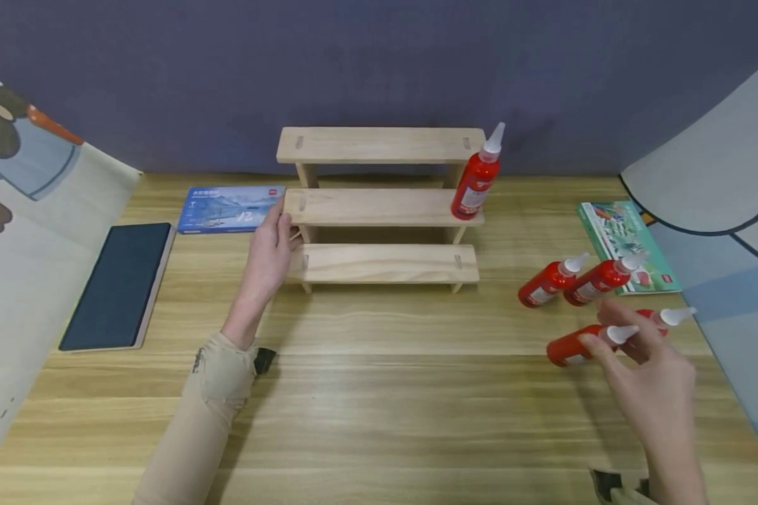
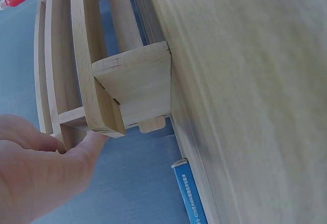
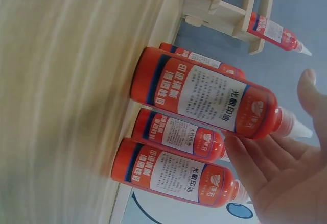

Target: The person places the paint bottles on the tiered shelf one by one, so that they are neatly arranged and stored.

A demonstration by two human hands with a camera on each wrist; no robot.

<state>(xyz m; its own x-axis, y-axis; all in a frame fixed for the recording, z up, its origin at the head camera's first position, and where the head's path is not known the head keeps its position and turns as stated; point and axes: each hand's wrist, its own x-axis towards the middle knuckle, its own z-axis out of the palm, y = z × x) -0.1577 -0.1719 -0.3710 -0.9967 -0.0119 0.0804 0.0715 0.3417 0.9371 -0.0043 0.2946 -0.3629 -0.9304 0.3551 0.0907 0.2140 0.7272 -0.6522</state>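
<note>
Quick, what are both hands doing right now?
Left hand: holding the wooden rack by its left end.
Right hand: open around the nearest red bottle, thumb apart from it.

red bottles (image 1: 476, 184): five. wooden rack (image 1: 379, 207): one. shelves (image 1: 388, 263): three. notebook (image 1: 118, 287): one. flat packs (image 1: 227, 209): two.

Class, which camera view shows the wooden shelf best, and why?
The head view: all three steps of the wooden shelf appear almost whole. The left wrist view shows one end close up, cropped at the top; the right wrist view shows only part of the other end.
</note>
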